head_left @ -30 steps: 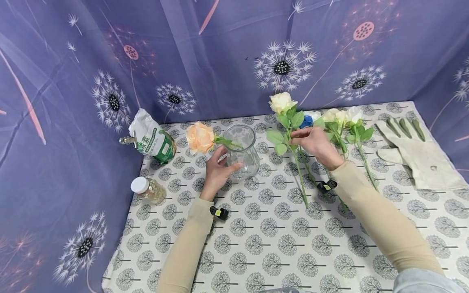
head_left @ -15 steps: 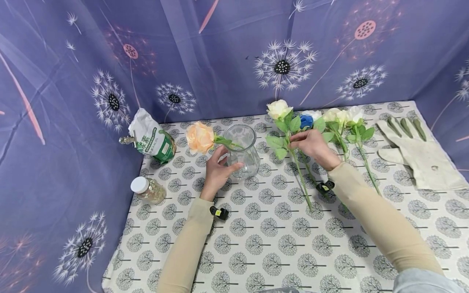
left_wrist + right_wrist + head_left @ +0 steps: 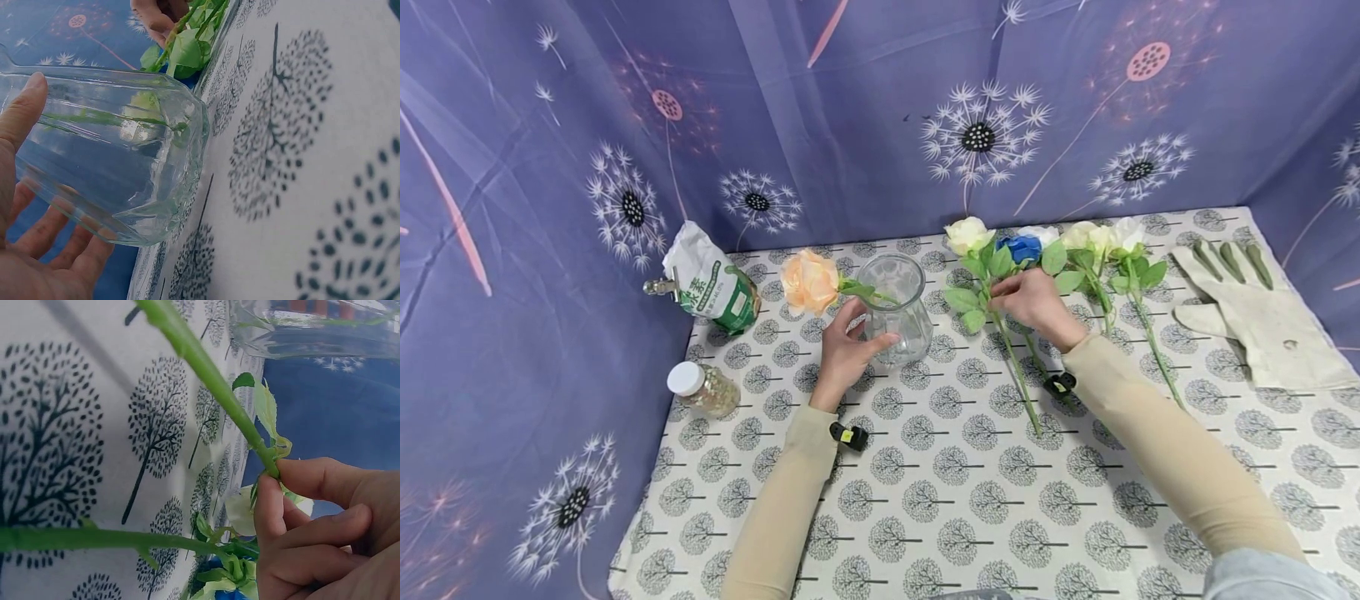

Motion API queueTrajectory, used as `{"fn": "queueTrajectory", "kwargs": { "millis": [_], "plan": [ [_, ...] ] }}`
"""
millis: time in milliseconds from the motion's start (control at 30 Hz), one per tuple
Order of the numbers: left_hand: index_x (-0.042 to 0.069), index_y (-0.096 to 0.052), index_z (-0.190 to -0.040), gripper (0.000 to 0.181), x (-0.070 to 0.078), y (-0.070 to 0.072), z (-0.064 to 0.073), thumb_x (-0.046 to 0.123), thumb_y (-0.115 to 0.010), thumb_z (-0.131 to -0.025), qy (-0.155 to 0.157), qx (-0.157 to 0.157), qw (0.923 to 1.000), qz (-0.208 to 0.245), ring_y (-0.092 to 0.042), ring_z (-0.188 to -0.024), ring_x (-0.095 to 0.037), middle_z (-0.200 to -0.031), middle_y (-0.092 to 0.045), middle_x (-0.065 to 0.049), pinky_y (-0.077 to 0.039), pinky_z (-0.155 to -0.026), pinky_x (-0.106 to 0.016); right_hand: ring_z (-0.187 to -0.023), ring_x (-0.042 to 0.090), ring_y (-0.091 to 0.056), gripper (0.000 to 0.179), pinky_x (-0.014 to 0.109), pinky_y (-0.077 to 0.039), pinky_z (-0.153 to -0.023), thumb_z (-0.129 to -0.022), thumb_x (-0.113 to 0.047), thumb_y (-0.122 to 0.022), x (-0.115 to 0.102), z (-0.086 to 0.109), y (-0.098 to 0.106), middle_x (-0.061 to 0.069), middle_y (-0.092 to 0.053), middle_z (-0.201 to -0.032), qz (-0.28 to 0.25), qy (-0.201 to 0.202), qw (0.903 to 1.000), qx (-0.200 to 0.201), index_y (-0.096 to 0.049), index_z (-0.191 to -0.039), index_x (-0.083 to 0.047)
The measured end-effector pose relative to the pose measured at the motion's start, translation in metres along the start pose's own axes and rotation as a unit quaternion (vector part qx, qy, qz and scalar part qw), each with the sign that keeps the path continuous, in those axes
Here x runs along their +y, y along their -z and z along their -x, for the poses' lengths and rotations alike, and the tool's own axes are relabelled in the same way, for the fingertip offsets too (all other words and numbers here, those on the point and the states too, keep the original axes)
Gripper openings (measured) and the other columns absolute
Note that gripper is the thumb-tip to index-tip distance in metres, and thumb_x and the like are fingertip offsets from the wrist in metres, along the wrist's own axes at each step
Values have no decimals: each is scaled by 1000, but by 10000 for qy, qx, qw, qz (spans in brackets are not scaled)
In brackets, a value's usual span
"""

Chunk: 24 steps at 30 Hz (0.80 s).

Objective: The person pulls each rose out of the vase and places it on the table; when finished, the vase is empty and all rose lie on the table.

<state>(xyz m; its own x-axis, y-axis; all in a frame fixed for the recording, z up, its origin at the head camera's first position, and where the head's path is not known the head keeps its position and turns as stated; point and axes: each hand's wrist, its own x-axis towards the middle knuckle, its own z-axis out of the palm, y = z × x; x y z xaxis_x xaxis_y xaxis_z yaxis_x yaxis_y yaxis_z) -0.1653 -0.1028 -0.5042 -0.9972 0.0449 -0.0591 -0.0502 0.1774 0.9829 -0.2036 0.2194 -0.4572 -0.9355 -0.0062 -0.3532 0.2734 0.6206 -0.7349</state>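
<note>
My left hand [image 3: 841,357] holds a clear glass vase [image 3: 910,337] by its side. In the left wrist view, the thumb lies on one side of the vase [image 3: 125,169] and the fingers curl round the other. One peach rose [image 3: 809,282] leans out over the rim to the left, its stem inside the glass. With thumb and forefinger, my right hand [image 3: 1039,305] pinches the green stem [image 3: 212,378] of a cream rose [image 3: 968,236]. That stem slants down toward me over the cloth. A blue rose [image 3: 1021,248] lies right behind the right hand, its stem partly hidden.
More pale roses [image 3: 1090,238] lie to the right, beside a pair of work gloves [image 3: 1262,325]. At the left stand a green and white bag [image 3: 715,287] with a metal clip and a white-capped jar [image 3: 707,390]. A purple curtain [image 3: 865,125] borders the patterned tablecloth [image 3: 925,533].
My right hand has lowered the cream rose slightly, and its stem end has shifted a little right and toward me. The left hand and vase have stayed still.
</note>
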Motion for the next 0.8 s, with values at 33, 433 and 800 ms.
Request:
{"fn": "queueTrajectory", "kwargs": {
  "millis": [33, 433, 800],
  "plan": [
    [27, -62, -151, 83, 0, 0, 0, 16, -99, -77, 5, 3, 10000, 8, -61, -145, -36, -153, -63, -8, -56, -125, -47, -112, 32, -65, 38, 22, -53, -69, -98, -13, -79, 0, -1, -1, 27, -64, -153, 30, 4, 10000, 14, -75, -134, -1],
    [25, -63, -151, 83, 2, 0, 1, 12, -98, -77, -14, -12, 10000, 84, -65, -141, -37, -152, -64, -9, -61, -119, -45, -112, 33, -63, 33, 43, -59, -93, -95, -14, -81, 1, -2, -6, 27, -72, -140, 374, 66, 9991, 182, -79, -125, -2],
    [26, -63, -150, 82, 1, 0, 0, 13, -98, -77, -12, -14, 10000, 76, -64, -142, -37, -152, -63, -8, -61, -119, -46, -95, 25, -67, 29, 20, -57, -69, -94, -13, -83, 8, -4, -8, 26, -78, -125, 569, 208, 9978, 261, -80, -121, -2]
  ]
}}
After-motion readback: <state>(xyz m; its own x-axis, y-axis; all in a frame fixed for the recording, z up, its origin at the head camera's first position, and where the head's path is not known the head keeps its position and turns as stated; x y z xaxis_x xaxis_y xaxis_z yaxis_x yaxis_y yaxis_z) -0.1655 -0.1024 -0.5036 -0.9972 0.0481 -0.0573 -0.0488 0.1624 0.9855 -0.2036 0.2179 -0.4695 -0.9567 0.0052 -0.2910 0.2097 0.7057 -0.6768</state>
